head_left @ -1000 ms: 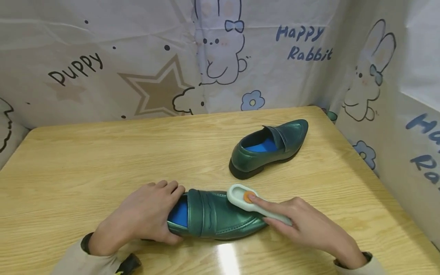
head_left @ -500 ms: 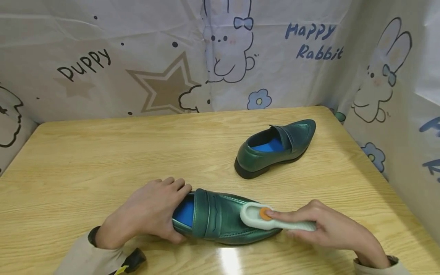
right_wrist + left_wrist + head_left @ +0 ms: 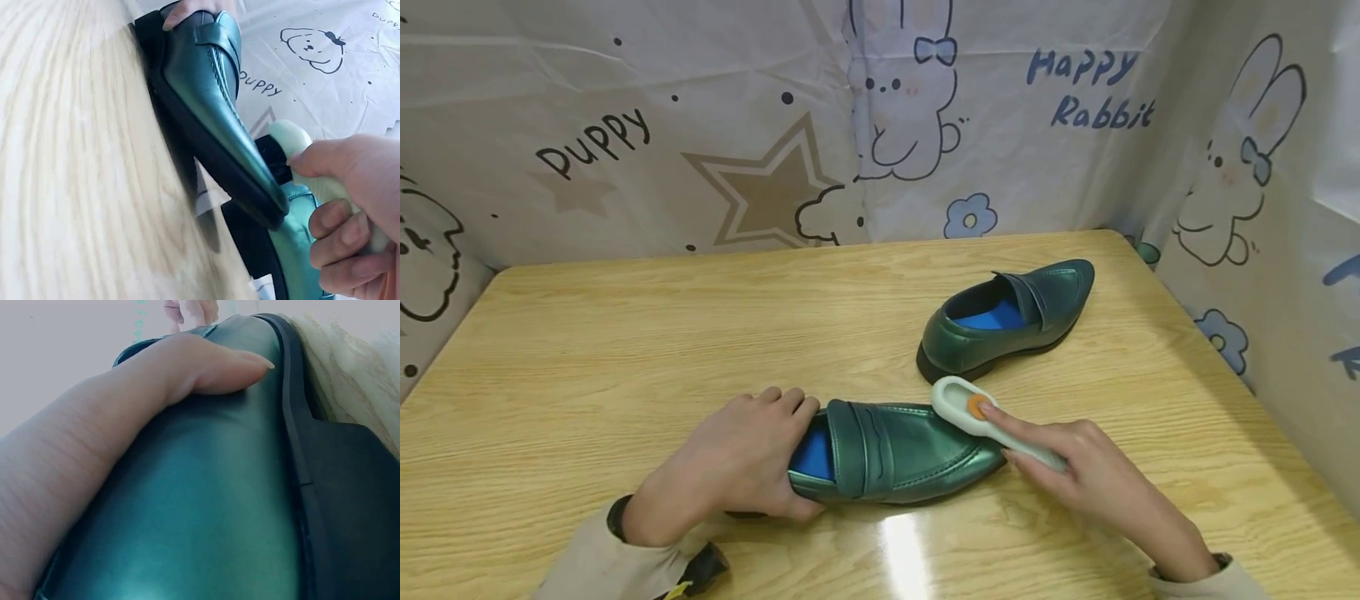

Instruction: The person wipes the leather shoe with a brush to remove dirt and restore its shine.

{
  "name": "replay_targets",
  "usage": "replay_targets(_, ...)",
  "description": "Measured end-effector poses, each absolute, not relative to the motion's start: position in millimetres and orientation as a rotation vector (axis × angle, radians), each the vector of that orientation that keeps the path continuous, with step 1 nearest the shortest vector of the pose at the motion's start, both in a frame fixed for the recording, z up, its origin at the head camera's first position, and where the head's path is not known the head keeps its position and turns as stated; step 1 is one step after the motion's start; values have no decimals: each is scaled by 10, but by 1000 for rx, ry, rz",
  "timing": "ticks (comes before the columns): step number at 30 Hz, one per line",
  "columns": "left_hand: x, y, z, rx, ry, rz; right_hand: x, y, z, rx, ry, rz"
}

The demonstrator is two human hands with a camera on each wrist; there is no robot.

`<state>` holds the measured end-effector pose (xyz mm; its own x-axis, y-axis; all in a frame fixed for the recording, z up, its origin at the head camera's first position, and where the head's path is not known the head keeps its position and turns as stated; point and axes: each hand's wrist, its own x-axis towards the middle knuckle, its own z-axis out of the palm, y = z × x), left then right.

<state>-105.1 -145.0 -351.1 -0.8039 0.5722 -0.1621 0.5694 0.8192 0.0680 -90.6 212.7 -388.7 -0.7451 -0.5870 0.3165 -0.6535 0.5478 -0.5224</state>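
Note:
A green loafer point(image 3: 917, 454) with a blue insole lies sideways in front of me, toe to the right. My left hand point(image 3: 730, 462) grips it round the heel end; in the left wrist view the thumb point(image 3: 231, 372) presses along its side, above the black sole point(image 3: 306, 487). In the right wrist view the toe stands up from the tabletop. My right hand point(image 3: 1082, 467) holds a pale green brush point(image 3: 958, 408) by its handle, thumb at the orange button point(image 3: 977, 407). The brush head overlaps the loafer's far edge near the toe; dark bristles point(image 3: 272, 156) show beneath it.
The matching green loafer point(image 3: 1007, 321) stands farther back on the right, close behind the brush head. Both are on a light wooden table point(image 3: 662, 333). A printed cloth point(image 3: 737, 125) hangs behind and to the right. A dark object point(image 3: 703, 571) sits by the left sleeve.
The brush moved down and right over the toe, then back up to the far edge of the loafer. The left hand keeps its hold; the view has shifted slightly.

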Motion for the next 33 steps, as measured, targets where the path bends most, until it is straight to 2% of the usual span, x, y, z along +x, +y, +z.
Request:
replay_targets(7,-1045,-1453,-3521,904,2836,60,-905,2202,-3854,1472,-2673,1382)
replay_targets(11,-1048,-1457,-3519,927,2840,49,-878,2141,-3863,1343,-2705,1355)
replay_targets(15,-1050,-1459,-3510,925,2835,44,-815,1957,-3924,1099,-2668,1119)
replay_targets(18,-1050,-1455,-3509,921,2828,49,-748,1828,-3964,1026,-2646,1015)
replay_targets(22,-1048,-1455,-3505,915,2820,38,-701,1799,-3957,1089,-2692,1190)
replay_targets(29,-1043,-1456,-3507,911,2807,28,-764,1935,-3915,1428,-2630,1585)
replay_targets(33,-1046,-1458,-3502,909,2810,25,-774,1940,-3923,1409,-2643,1658)
